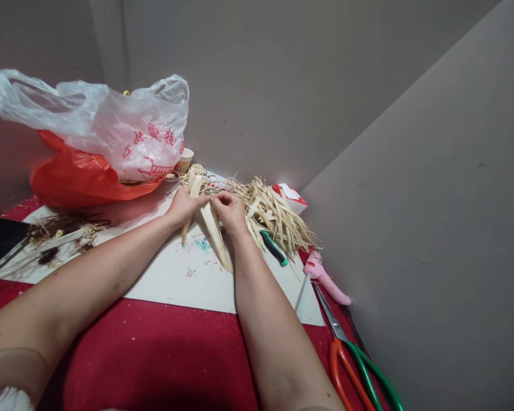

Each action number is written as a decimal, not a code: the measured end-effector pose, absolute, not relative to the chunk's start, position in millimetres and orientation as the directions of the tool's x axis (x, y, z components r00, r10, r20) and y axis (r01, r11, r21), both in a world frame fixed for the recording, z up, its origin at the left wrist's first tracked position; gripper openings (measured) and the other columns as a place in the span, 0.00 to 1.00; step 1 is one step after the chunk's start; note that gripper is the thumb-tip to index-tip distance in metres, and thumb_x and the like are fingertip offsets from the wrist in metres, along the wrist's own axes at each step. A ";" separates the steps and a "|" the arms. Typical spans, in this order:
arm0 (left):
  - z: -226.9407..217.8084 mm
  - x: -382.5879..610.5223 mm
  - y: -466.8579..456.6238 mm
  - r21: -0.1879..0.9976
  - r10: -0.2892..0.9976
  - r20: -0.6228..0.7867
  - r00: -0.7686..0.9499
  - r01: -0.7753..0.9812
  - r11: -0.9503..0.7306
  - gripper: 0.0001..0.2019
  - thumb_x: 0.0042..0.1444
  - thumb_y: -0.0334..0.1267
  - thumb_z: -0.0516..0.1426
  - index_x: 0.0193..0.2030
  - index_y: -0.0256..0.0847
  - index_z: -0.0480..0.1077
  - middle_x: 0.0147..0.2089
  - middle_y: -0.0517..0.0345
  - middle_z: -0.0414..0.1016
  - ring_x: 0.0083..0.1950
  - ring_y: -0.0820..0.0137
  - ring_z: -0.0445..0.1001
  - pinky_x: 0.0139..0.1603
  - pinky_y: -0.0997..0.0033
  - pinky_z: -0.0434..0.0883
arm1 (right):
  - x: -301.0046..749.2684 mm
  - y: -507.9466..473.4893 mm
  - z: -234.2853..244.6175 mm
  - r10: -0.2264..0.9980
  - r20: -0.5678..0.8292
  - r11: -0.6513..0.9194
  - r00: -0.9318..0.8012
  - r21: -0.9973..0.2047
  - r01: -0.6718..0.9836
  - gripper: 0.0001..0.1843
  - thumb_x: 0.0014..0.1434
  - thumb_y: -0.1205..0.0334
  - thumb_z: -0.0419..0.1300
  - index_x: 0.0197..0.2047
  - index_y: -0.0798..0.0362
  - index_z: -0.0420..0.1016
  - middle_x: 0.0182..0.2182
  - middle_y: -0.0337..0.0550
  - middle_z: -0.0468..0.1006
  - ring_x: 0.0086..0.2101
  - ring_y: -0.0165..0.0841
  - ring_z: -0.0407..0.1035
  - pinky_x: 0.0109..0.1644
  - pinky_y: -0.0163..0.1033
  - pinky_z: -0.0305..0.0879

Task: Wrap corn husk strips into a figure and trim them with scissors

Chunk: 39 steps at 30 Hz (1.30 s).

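Note:
In the head view a pale, flat dried leaf strip [215,235] hangs bent, its broad pointed end close to the white board [163,283]. My left hand [185,206] is closed around its upper part, thumb pointing right. Thumb and forefinger of my right hand [232,213] are pinched close to the left thumb tip, at the strip's upper edge. Whether a thin fibre lies between those fingertips is too small to tell. Just right of my right hand lies a heap of thin dried strips [278,220], with a black and green handle [274,249] in front of it.
White and red plastic bags [141,137] stand back left, beside a paper cup [185,161]. Dark roots or stems [53,237] lie left. A pink-handled tool [325,278] and scissors with orange and green handles [340,337] lie right, by the grey wall [437,228]. Red cloth [167,354] covers the table.

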<state>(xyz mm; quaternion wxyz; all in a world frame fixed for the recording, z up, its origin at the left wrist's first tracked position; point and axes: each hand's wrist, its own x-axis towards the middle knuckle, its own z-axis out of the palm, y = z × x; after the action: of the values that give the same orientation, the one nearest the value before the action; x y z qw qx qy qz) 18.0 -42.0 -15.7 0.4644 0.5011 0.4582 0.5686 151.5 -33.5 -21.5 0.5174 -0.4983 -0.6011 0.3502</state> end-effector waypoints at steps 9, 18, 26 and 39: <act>-18.1 17.0 -40.4 0.971 0.970 0.238 -0.056 0.040 -0.236 0.07 0.41 0.36 0.61 0.26 0.35 0.69 0.23 0.60 0.68 0.26 0.73 0.65 0.26 0.75 0.62 | 155.4 -33.1 -20.1 0.959 0.280 0.279 -0.042 -0.907 0.317 0.09 0.45 0.57 0.59 0.23 0.54 0.71 0.19 0.35 0.70 0.22 0.27 0.61 0.29 0.34 0.59; -13.2 20.4 -41.0 0.966 0.957 0.259 -0.129 0.056 -0.253 0.04 0.39 0.33 0.59 0.23 0.37 0.67 0.23 0.62 0.67 0.26 0.74 0.64 0.27 0.75 0.61 | 150.6 -34.3 -15.1 0.931 0.361 0.284 0.058 -0.812 0.509 0.05 0.46 0.63 0.56 0.20 0.53 0.68 0.18 0.35 0.69 0.23 0.28 0.62 0.32 0.35 0.60; -11.7 19.9 -42.9 0.990 0.991 0.109 -0.073 -0.086 -0.115 0.11 0.40 0.41 0.63 0.26 0.37 0.68 0.20 0.63 0.65 0.22 0.75 0.61 0.25 0.74 0.61 | 156.3 -32.9 -15.1 0.985 0.126 0.117 0.116 -0.990 0.083 0.11 0.45 0.54 0.60 0.27 0.52 0.68 0.17 0.31 0.66 0.19 0.26 0.59 0.24 0.32 0.58; -11.6 21.9 -42.6 0.972 0.998 -0.035 0.045 -0.229 0.044 0.12 0.38 0.33 0.62 0.24 0.41 0.60 0.14 0.69 0.55 0.14 0.80 0.51 0.16 0.76 0.48 | 159.2 -34.2 -5.3 0.975 -0.019 0.050 0.220 -0.950 -0.307 0.11 0.56 0.56 0.58 0.34 0.49 0.57 0.22 0.33 0.73 0.22 0.26 0.69 0.25 0.30 0.64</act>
<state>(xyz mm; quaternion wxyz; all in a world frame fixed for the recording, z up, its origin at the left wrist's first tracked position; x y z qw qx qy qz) 21.9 -42.6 -11.6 0.5743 0.4387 0.4384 0.5344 159.2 -34.2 -5.3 0.6286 -0.4635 -0.3606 0.5099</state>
